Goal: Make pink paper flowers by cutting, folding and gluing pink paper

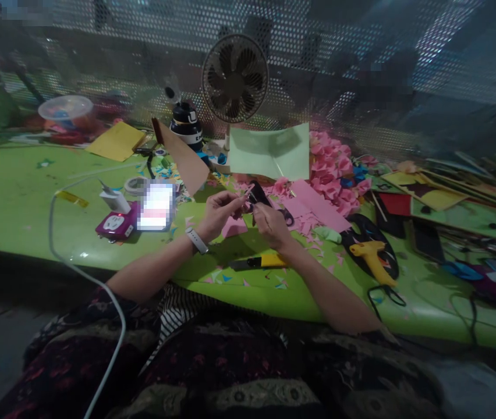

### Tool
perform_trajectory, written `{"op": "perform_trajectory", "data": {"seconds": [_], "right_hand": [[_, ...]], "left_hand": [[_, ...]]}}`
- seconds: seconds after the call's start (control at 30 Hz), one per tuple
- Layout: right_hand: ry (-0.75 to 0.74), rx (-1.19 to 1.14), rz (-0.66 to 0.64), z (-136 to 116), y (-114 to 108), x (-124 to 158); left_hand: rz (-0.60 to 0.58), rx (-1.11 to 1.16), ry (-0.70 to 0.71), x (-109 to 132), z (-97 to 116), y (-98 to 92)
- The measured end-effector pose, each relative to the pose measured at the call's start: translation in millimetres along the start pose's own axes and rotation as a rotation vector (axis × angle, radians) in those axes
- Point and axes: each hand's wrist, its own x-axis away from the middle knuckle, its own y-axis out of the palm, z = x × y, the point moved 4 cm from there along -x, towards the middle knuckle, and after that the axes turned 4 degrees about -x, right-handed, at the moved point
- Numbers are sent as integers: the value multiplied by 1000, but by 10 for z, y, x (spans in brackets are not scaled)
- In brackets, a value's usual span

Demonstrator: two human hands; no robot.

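My left hand (pixel 219 215) and my right hand (pixel 273 228) meet over the middle of the table, fingertips pinched together. Between them is a small piece of pink paper (pixel 248 196), mostly covered by the fingers. Just behind my right hand lies a black object (pixel 258 192) with a dark loop beside it, perhaps scissors; I cannot tell. A pink paper square (pixel 234 227) rests on the table below the fingers. Nearer my body is a yellow and black utility knife (pixel 259 262), among small paper scraps.
Pink paper flowers (pixel 333 169) are heaped at the back right, near a pink sheet (pixel 320 205). A yellow glue gun (pixel 374 259) lies right. Left are a lit phone (pixel 156 205), a purple power socket (pixel 117 224) and a white cable (pixel 51 215). A fan (pixel 236 78) stands behind.
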Motion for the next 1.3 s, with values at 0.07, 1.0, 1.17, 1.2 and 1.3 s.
{"op": "perform_trajectory", "data": {"seconds": [0.07,1.0,1.17,1.2,1.3], "right_hand": [[-19,10,23,-12,16,10],[-190,132,226,44,49,33],[-178,36,196,78,-9,-7],[-181,10,183,81,-12,-13],[-192,-38,147,77,-9,-20]], "left_hand": [[39,23,14,-21,-7,-33],[80,114,-6,-59,-55,-64],[23,93,11,-61,-43,-46],[21,96,14,-65,-45,-52],[4,101,5,-80,-69,-72]]}}
